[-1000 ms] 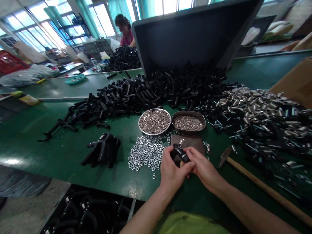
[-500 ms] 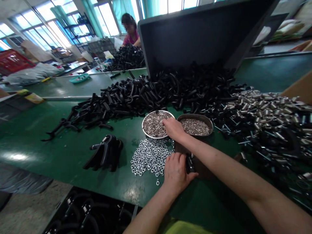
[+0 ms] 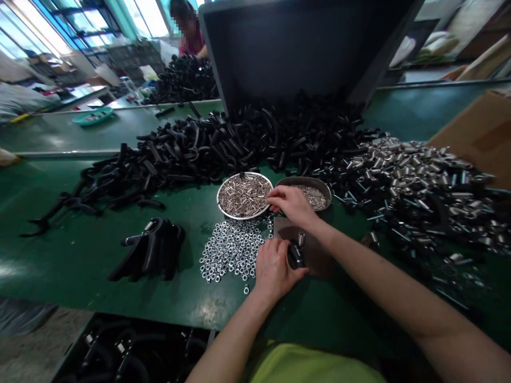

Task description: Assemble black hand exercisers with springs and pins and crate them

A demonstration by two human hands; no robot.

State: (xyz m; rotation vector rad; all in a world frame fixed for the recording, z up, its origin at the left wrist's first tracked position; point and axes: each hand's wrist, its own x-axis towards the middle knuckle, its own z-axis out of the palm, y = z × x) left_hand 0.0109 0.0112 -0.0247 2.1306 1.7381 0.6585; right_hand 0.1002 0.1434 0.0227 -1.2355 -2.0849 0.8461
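The green desk (image 3: 80, 223) fills most of the view, with a large grey bin (image 3: 307, 48) tipped at its far side and a long heap of black parts (image 3: 191, 146) spilling from the bin's mouth. To the right lies a mound of metal springs (image 3: 423, 170), its layout unchanged.

The change is in the hands. A second ago both held one black part together; now they work apart. The left hand (image 3: 273, 266) has settled low, closed around that black part (image 3: 296, 256) over the dark plate (image 3: 317, 263) in front of the person. The right hand (image 3: 293, 205), which dipped into the round dish (image 3: 242, 217) half a second ago, is now at its right rim, beside the oval tin (image 3: 329, 198). Its fingertips are drawn together, but whether a pin is between them cannot be told.

This split suggests that one hand is steadying the part while the other is free to fetch small pieces. A single spring (image 3: 301, 239) stands at the part's upper end, apparently seated in it. The small metal rings (image 3: 229, 252) lie loose to the left, below the dish, touched by neither hand's fingertips.
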